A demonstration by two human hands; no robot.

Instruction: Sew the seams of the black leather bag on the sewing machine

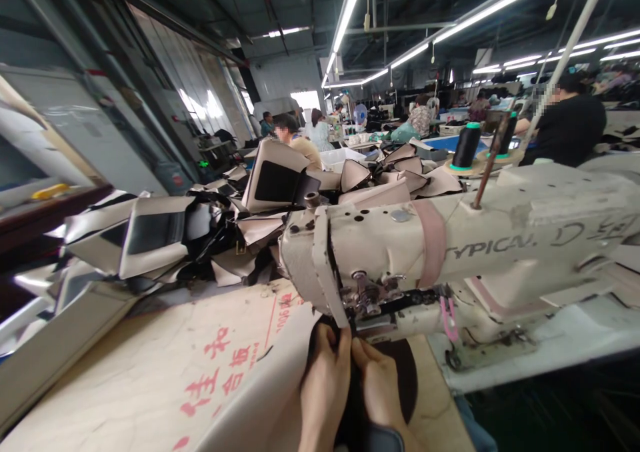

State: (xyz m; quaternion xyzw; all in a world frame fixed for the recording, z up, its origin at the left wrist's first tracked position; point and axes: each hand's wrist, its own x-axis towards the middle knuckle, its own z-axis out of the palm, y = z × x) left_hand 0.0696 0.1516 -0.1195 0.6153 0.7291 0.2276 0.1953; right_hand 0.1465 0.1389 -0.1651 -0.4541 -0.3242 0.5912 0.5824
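A sewing machine (pixel 370 259) with a cream body stands in front of me, its needle area just beyond my fingertips. My left hand (pixel 327 375) is closed on the edge of a beige leather-like panel (pixel 265 385) that has a black underside. Beside it, my right hand (pixel 377 375) has its fingers bent and closed on the black material (pixel 356 399) close to the presser foot. The fingertips of both hands nearly meet there. The needle and the exact seam are hidden by the machine head and my fingers.
Behind the machine and to the left lie heaped beige-and-black panels (pixel 155 235). A plywood board (pixel 165 365) with red characters covers the table at left. A black thread cone (pixel 467 147) stands behind the machine. A person in black (pixel 570 122) sits at the right; others work farther back.
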